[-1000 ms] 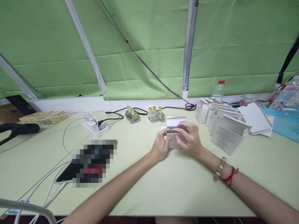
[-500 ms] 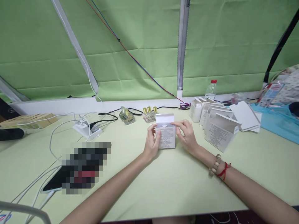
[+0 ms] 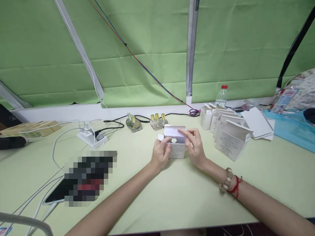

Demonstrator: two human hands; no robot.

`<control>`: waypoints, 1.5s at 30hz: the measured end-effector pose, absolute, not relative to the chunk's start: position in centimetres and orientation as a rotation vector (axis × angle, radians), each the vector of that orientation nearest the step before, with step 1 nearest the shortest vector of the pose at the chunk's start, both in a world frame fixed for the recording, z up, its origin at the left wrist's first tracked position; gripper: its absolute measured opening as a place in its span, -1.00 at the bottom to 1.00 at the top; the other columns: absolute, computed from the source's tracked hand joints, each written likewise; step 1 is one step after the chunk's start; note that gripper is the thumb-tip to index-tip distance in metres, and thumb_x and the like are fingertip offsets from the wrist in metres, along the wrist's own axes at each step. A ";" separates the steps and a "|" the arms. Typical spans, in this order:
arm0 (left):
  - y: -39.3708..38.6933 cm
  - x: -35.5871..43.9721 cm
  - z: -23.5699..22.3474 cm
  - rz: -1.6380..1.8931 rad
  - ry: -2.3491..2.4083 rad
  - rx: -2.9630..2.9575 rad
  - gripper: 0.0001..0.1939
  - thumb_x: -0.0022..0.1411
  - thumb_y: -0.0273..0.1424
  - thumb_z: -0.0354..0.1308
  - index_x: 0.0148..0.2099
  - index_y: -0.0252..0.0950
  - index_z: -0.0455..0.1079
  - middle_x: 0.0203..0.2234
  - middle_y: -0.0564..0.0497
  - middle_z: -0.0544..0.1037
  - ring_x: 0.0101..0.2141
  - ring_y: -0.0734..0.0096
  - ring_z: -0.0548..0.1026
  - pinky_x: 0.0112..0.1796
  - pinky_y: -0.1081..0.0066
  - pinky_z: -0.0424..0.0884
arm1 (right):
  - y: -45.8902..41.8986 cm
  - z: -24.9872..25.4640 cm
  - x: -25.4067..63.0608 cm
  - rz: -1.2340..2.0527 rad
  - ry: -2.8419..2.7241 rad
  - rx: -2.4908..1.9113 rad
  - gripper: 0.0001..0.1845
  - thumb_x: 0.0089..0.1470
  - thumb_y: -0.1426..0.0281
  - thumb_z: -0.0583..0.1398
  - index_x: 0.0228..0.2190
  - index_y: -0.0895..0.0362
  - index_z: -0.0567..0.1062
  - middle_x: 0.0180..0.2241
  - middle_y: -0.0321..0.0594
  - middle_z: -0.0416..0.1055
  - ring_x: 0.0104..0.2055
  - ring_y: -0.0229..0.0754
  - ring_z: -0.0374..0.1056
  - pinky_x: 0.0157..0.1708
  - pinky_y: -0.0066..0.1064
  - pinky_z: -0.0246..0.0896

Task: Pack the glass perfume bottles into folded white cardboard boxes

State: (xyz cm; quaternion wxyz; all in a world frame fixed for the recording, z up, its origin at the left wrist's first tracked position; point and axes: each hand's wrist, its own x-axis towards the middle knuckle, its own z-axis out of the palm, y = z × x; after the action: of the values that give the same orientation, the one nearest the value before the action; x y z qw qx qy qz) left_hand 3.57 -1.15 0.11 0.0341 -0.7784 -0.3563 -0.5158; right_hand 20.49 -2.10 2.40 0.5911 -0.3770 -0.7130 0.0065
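A small white printed carton [image 3: 178, 151] stands on the table with its top open and its lid flap raised. My left hand [image 3: 159, 153] grips its left side, fingers at the rim and thumb on the front. My right hand [image 3: 196, 149] is closed about the right side, with the index finger touching the raised flap. A round pale object [image 3: 174, 140] shows inside the opening; its kind is unclear. Behind the carton stand several small glass bottles with gold tops [image 3: 157, 122], and another cluster of glass bottles [image 3: 134, 123] lies further left.
Several open white cartons [image 3: 232, 139] stand in a row on the right, beside flat white cards [image 3: 258, 123]. A red-capped plastic bottle [image 3: 221, 95] is behind them. On the left are a power strip [image 3: 92, 137], loose cables and a partly pixelated dark device [image 3: 57, 188].
The carton has tipped so its opening shows more, and a round pale object is now visible inside. A side flap has come into view at the left. My right index finger has moved onto the lid.
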 end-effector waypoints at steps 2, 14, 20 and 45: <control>-1.3 3.6 0.2 -1.555 -1.089 -2.381 -0.73 0.29 -0.34 -0.15 -0.02 -0.21 0.26 -0.25 -0.05 0.33 -0.24 0.38 0.32 -0.24 0.36 0.30 | -1.9 2.2 20.6 0.022 -1.652 -0.889 -0.58 0.10 0.43 -0.06 -0.03 0.06 0.38 -0.25 -0.17 0.19 -0.16 -0.12 0.19 -0.13 -0.19 0.15; -0.8 3.1 0.5 -1.506 -0.995 -2.541 -0.71 0.31 -0.34 -0.17 0.03 -0.20 0.21 -0.28 -0.04 0.33 -0.28 0.43 0.35 -0.28 0.40 0.33 | -1.1 1.9 20.8 0.175 -1.616 -0.850 -0.64 0.07 0.38 -0.02 -0.07 0.10 0.32 -0.14 -0.13 0.31 -0.18 -0.12 0.21 -0.16 -0.21 0.17; -0.4 3.3 -0.4 -1.674 -1.093 -2.511 -0.63 0.29 -0.30 -0.13 0.12 -0.20 -0.04 -0.19 -0.04 0.39 -0.34 0.47 0.39 -0.32 0.42 0.32 | -0.9 1.9 20.8 0.338 -1.592 -0.845 -0.72 0.10 0.32 -0.02 -0.17 0.13 0.32 -0.20 -0.13 0.30 -0.18 -0.14 0.23 -0.13 -0.23 0.17; -0.2 4.0 0.8 -1.858 -1.802 -2.670 -0.53 0.11 -0.16 0.10 0.03 -0.26 0.21 -0.15 -0.09 0.49 -0.26 0.34 0.47 -0.33 0.37 0.41 | 1.1 -1.0 20.9 1.001 -1.683 -0.869 -0.27 -0.15 0.28 0.30 0.06 0.05 0.17 -0.13 -0.13 0.44 -0.20 -0.13 0.42 -0.20 -0.22 0.35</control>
State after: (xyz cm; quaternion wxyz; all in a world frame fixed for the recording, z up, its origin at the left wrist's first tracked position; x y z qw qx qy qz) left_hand 4.00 -0.21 0.77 -0.2845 -0.6883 -0.4646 -0.4790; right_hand 20.89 1.11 -0.97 0.4789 -0.3559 -0.6897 0.4103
